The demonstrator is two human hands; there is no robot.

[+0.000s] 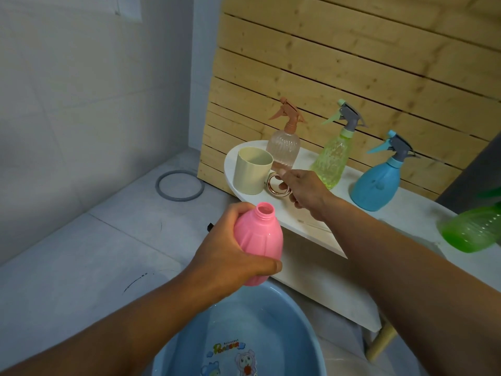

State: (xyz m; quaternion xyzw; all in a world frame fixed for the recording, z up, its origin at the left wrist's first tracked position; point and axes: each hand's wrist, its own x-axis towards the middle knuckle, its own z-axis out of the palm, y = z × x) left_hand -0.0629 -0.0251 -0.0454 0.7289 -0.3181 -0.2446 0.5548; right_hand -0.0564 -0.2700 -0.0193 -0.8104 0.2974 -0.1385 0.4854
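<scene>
At 6 o'clock in my remote view, a blue basin [271, 321] holds water on the tiled floor. Just above its rim, at its 12 o'clock, the left hand [225, 256] wraps round a capless pink bottle [260, 234], whose open neck tilts toward 12. At 1 o'clock from the bottle, the right hand [303, 188] closes thumb and fingers on the ring handle [269, 184] of a cream cup [250, 172], which stands near the rounded end of a white table [298, 221]. Behind the cup, from 1 to 3 o'clock, stand clear [283, 147], green [332, 158] and blue [375, 183] spray bottles. I judge the risks to be a thin handle slipping, a lift that nudges the clear sprayer standing just behind the cup, and a narrow neck that spills a fast pour.
</scene>
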